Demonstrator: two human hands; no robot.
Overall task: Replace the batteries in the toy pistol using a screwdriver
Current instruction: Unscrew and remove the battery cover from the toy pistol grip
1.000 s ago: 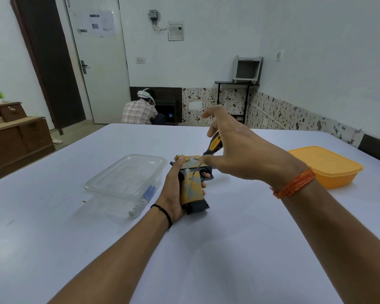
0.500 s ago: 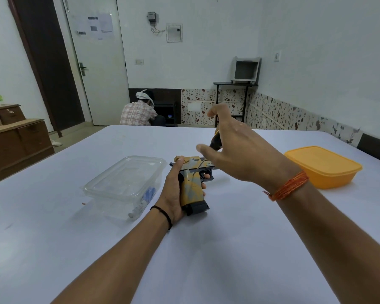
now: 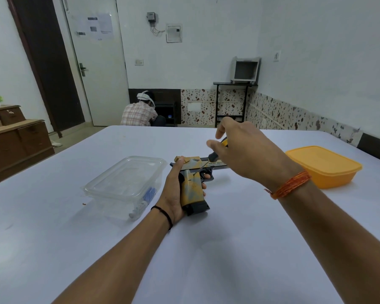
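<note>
Both hands grip: left (image 3: 173,194) toy pistol (image 3: 193,183) muzzle rightward, right (image 3: 246,154) slanted screwdriver (image 3: 215,155).

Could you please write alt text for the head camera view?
A left hand grips a toy pistol on a white table while the right hand holds a screwdriver tip against it. A clear container sits left, an orange one right.

Tan-and-black toy pistol (image 3: 193,189) lying sideways, yellow-handled screwdriver (image 3: 215,155) tip on its frame
</note>
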